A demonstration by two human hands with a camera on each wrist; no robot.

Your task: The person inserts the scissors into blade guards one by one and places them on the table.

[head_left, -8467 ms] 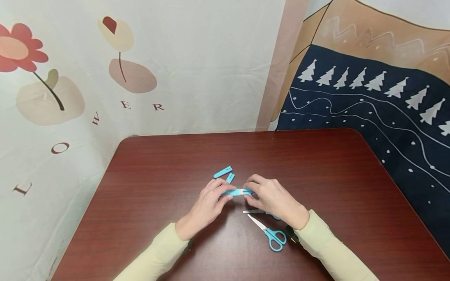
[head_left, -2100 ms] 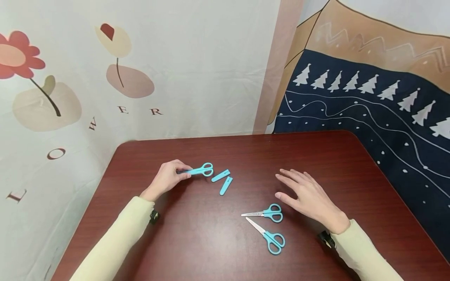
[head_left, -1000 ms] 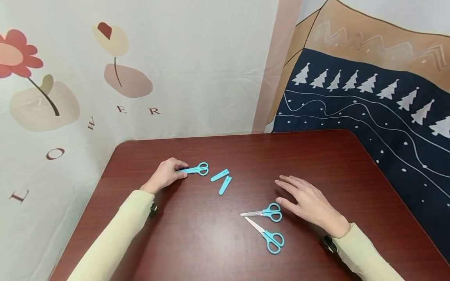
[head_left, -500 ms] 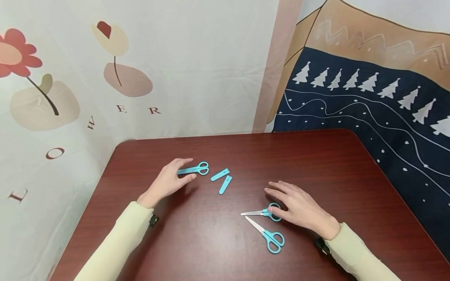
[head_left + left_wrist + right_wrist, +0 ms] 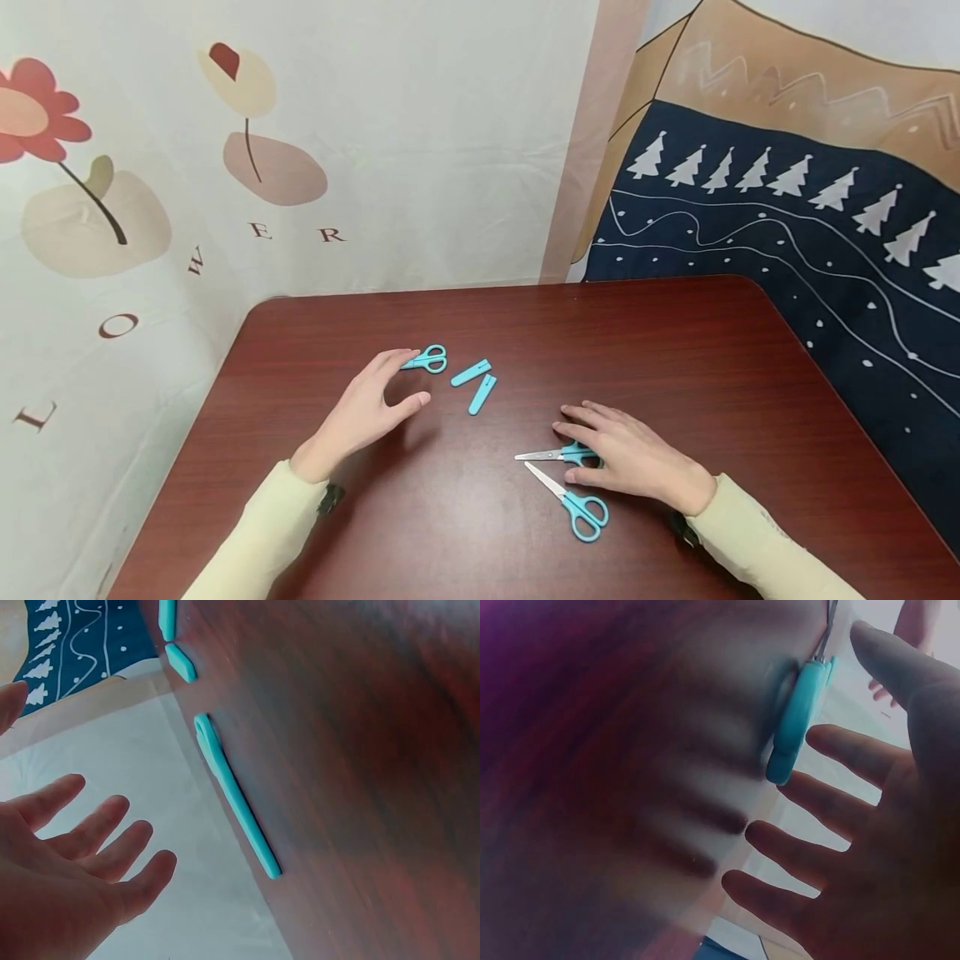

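My left hand (image 5: 363, 412), fingers spread and empty, hovers just in front of a pair of turquoise scissors (image 5: 433, 359) lying at the back left. Its fingers hide the blade end in the head view; the left wrist view shows those scissors (image 5: 232, 791) whole, with a turquoise cover over the blades. My right hand (image 5: 633, 454) reaches over a second pair of scissors (image 5: 543, 455) with bare blades, fingers extended around its handles (image 5: 799, 724). A third pair of scissors (image 5: 585, 515), also uncovered, lies just in front, its tip near the second pair's.
Two loose turquoise blade covers, one cover (image 5: 470, 373) slanting and another cover (image 5: 482, 395) steeper, lie mid-table between the hands. The dark red-brown table (image 5: 420, 533) meets a printed cloth wall (image 5: 435, 167) at its back edge.
Earlier both hands worked a cover onto scissors; the left hand then set that covered pair at back left, let go and drew back. The right hand has moved left over the second scissors.
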